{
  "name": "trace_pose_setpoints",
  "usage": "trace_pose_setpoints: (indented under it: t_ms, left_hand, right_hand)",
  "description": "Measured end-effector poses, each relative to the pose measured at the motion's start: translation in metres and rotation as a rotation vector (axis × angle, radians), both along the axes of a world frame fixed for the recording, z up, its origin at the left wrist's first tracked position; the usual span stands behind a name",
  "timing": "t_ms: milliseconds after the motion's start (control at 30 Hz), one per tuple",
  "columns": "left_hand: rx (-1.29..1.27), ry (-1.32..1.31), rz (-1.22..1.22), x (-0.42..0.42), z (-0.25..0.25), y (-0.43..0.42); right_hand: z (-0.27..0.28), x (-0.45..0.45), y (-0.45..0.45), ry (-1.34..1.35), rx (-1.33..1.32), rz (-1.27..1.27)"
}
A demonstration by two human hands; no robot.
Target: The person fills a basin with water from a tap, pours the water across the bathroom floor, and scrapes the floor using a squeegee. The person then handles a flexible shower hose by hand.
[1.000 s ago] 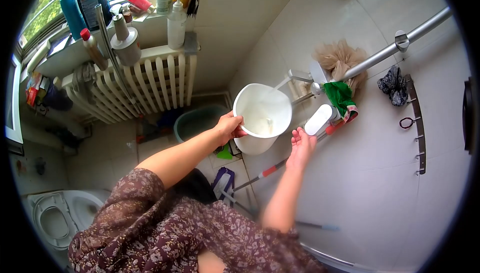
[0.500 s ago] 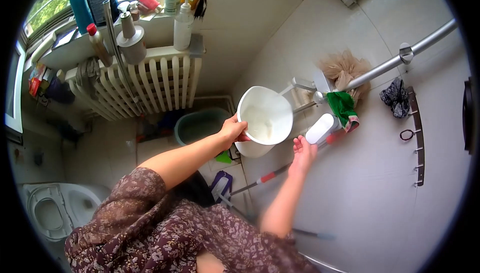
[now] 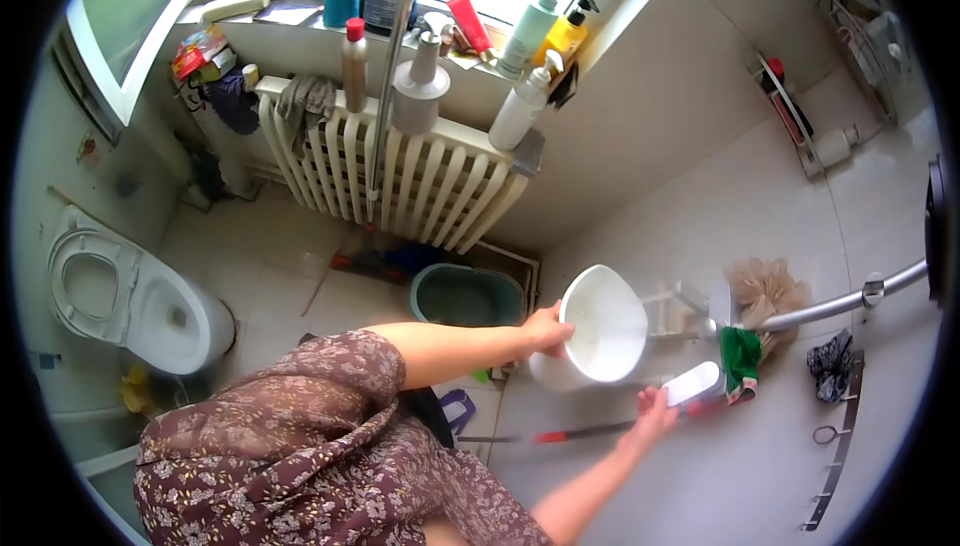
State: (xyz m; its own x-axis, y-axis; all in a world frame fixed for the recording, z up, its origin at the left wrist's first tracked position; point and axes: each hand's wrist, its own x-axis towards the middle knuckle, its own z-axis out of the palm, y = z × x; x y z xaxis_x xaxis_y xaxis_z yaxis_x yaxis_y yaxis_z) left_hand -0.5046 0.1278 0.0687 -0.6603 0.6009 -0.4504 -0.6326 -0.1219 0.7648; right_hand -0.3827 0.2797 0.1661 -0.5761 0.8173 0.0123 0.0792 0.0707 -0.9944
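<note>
My left hand (image 3: 547, 330) grips the rim of a white plastic bin (image 3: 605, 324), its opening tilted toward me. Pale marks show on its inside wall, and its lower body hangs below the hand. My right hand (image 3: 655, 408) is closed at the near end of a flat white oval piece (image 3: 692, 383), which looks like plastic; its exact kind is unclear. Just beyond that piece hangs a green cloth (image 3: 740, 356). A pole with red sections (image 3: 560, 436) runs beneath both hands.
A toilet (image 3: 170, 321) stands at left with its lid raised. Bottles line the sill above a white radiator (image 3: 400, 171), and a dark green tub (image 3: 466, 296) sits below it. At right are a metal rail (image 3: 830, 308), a beige mesh puff (image 3: 768, 291) and a hook strip (image 3: 838, 446).
The view has turned left and shifts objects right and down in the picture. Both hands keep their places near the bin and the white oval piece.
</note>
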Motion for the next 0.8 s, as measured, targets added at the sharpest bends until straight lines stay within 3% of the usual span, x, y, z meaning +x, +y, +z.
trace_pose_setpoints:
  t_ms: [800]
  left_hand:
    - [-0.056, -0.137, 0.035, 0.002, -0.001, 0.009]
  right_hand:
    - [-0.008, 0.003, 0.027, -0.012, 0.044, 0.006]
